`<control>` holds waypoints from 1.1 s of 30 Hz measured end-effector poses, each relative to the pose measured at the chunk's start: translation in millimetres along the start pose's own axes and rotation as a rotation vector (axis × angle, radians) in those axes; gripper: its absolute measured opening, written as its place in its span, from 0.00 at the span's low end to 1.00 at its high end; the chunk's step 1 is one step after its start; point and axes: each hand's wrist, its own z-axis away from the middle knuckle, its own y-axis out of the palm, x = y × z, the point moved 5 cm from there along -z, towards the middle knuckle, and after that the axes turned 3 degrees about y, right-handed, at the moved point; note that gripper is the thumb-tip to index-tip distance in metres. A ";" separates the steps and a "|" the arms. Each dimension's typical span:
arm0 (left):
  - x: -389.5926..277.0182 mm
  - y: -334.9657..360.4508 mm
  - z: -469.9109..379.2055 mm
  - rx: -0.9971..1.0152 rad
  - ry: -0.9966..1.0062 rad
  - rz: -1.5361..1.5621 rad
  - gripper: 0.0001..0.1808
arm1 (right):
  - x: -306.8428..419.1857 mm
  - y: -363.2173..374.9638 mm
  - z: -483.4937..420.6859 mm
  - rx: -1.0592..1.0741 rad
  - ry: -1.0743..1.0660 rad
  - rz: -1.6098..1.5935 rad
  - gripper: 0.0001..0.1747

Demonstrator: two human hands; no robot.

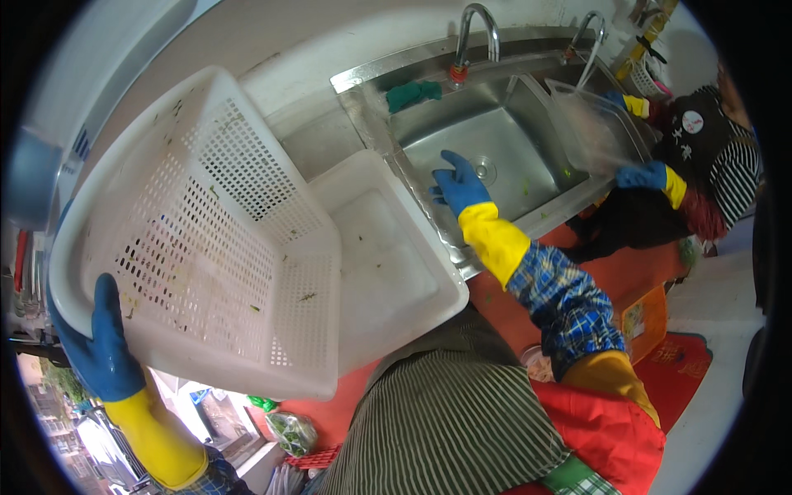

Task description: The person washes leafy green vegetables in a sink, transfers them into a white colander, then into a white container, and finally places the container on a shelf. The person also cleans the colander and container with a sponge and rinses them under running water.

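Note:
My left hand (102, 343), in a blue and yellow rubber glove, grips the rim of a large white perforated plastic basket (216, 247). The basket is tilted up, with bits of green leaf stuck to its inside. Below its right side sits a shallow white plastic tub (390, 266) with a few dark specks on its floor. Fingers spread and holding nothing, my gloved right hand (459, 185) hovers over the near left part of the stainless steel sink (476, 133). Green scraps lie at the basin's right side, and a drain shows behind my hand.
A co-worker in blue and yellow gloves (643, 177) holds a blurred clear plastic container (591, 127) at the right basin. Two gooseneck faucets (477, 31) rise behind. A green cloth (413, 96) lies on the sink's back ledge. An orange crate (645, 322) stands on the red floor.

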 end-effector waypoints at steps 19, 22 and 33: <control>-42.4 -7.5 13.1 0.103 0.255 -0.763 0.30 | 56.9 75.3 -329.8 -0.068 -0.176 1.402 0.45; -40.3 9.7 22.3 0.169 0.792 -1.191 0.30 | 24.5 93.0 -347.0 0.066 -0.253 1.381 0.41; -54.3 16.7 28.6 -0.009 0.122 -0.527 0.28 | 43.9 111.9 -54.6 0.964 -0.438 -0.090 0.14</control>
